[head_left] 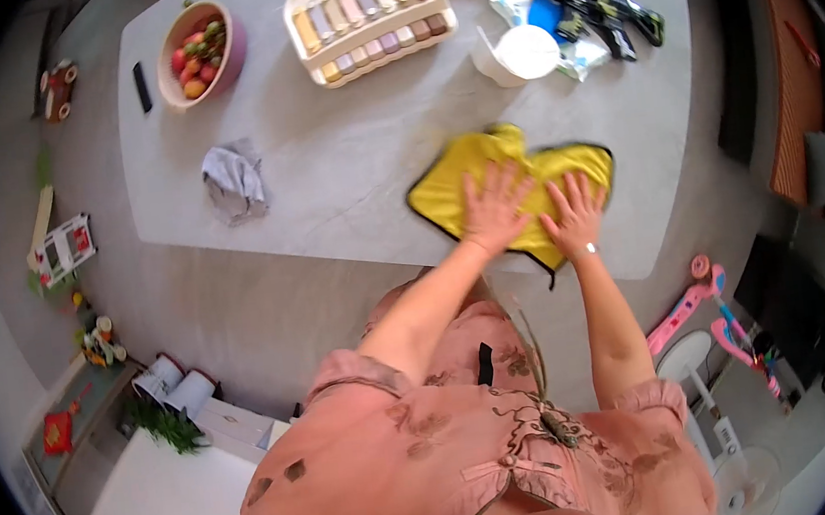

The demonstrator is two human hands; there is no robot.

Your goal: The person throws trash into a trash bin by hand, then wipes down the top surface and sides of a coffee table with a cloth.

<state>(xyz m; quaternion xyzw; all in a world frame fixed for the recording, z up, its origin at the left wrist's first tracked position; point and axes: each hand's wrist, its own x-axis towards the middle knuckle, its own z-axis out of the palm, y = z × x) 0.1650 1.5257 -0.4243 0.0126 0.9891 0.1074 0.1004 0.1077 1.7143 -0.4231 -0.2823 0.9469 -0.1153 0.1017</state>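
Note:
A yellow cloth (453, 185) with a dark edge lies spread on the grey table near its front right side, its outline uneven and partly folded. My left hand (498, 206) rests flat on the middle of the cloth with fingers spread. Close beside it, my right hand (574, 216) presses flat on the cloth's right part, fingers apart. Neither hand grips anything. One corner of the cloth hangs over the table's front edge. Behind the cloth stands a white tub (524, 53).
On the table (342, 164) are a crumpled grey cloth (235, 179), a bowl of fruit (233, 60), a cream rack (312, 62) of small containers, a toy gun (597, 2) and a slim black object (142, 88). A pink scooter (678, 318) is at the right.

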